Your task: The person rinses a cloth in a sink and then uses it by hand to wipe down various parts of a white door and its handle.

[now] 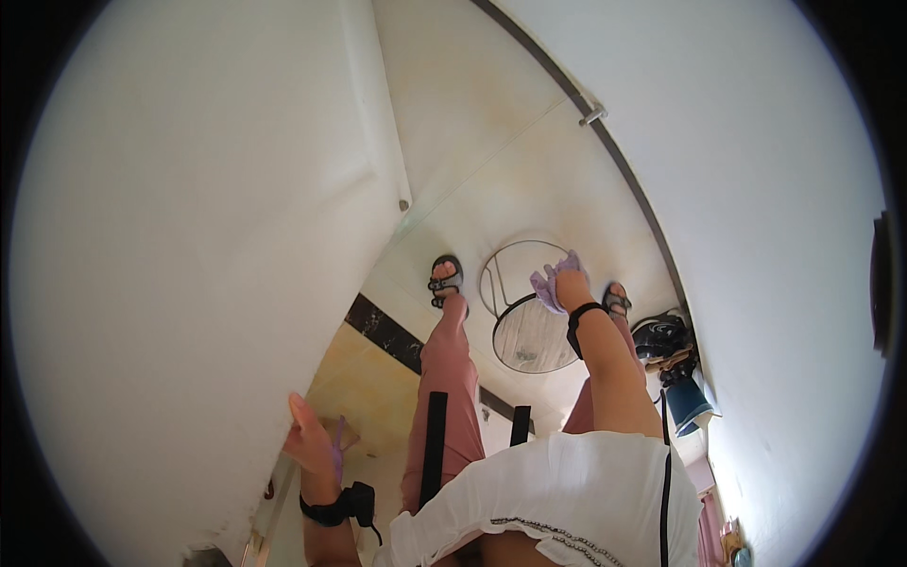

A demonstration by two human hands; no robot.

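Note:
My right hand (572, 289) grips a crumpled purple cloth (547, 285) above a small round side table. The table's top (533, 337) is pale with a dark rim and a grey smudge; its thin metal frame ends in a ring (519, 242) on the floor. The cloth and hand overlap part of the table. At lower left, my left hand (315, 443) is against the edge of a white wall (177, 283), thumb raised and the other fingers mostly hidden. Beside its palm shows a thin purple strip (339, 448); whether the hand holds it is unclear.
My sandalled feet (446, 276) stand on pale floor tiles, either side of the table. Along the right wall (765, 248) runs a dark skirting (627, 159) with a metal door stop (592, 115). Black shoes (660, 337) and a blue bin (689, 407) sit at right.

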